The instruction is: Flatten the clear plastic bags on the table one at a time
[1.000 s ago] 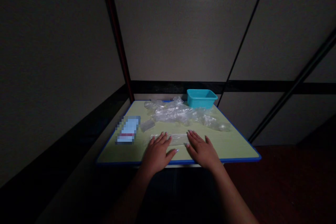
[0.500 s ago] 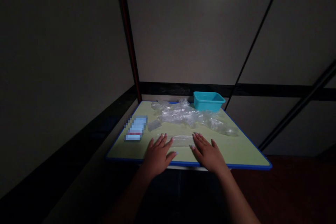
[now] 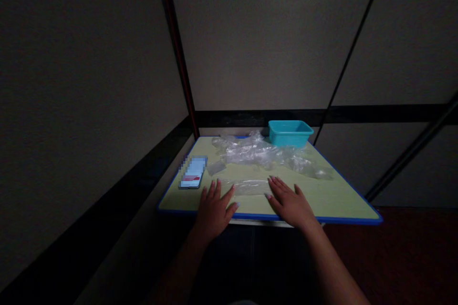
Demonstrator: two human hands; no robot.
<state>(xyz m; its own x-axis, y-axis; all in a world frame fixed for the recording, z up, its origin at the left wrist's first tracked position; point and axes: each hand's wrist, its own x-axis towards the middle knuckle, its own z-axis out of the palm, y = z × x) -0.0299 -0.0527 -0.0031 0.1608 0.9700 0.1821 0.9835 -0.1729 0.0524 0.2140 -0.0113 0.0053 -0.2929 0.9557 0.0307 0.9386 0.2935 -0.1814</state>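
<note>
A flat, folded clear plastic bag (image 3: 251,187) lies across the near part of the pale green table (image 3: 343,200). My left hand (image 3: 214,207) rests at its left end, palm down with the fingers spread. At the right end my right hand (image 3: 289,201) lies palm down too, its fingers stretched out over the plastic. Behind the flat piece a heap of crumpled clear plastic bags (image 3: 250,152) stretches over the back of the table. A small flat greyish plastic piece (image 3: 216,167) sits just beyond my left fingertips.
A phone (image 3: 193,172) with a lit, blurred screen lies by the table's left edge. At the back right stands a turquoise plastic basket (image 3: 290,136), touching the heap. A blue rim borders the table, and walls rise to the left and behind.
The view has shifted slightly, so the table sits a little further right and higher. My left hand has slid slightly left relative to the plastic; both hands stay flat.
</note>
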